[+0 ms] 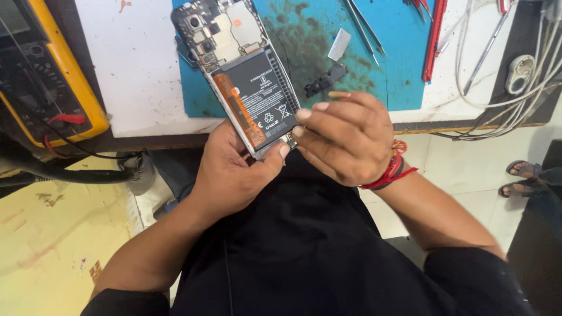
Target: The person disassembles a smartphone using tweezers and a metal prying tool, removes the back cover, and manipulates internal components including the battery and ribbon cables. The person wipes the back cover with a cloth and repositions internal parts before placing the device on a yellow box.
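Opened phone (240,70), back cover off, held tilted over the bench edge, its top end over the blue mat (328,52). Black battery (260,99) and upper circuit board exposed.

Left hand (231,169) wraps the phone's lower end from beneath, thumb pressed at the bottom edge: closed, gripping the phone. Right hand (345,137) is curled, fingertips pinched at the lower right corner beside the battery; whether it holds a small part there cannot be told.

Judged: the work is at that bottom corner. It would go best with the left hand keeping the frame steady and light, no squeeze on the battery, and the right working with fingertips only.

Bench: white top (134,70), stained blue mat with tweezers (366,26), a small black part (325,80), a white tab (339,44), a red tool (433,38). Yellow meter (52,82) to the left, white cables (509,88) to the right. Pale tiled floor; another person's sandalled feet (524,178) at the right edge.
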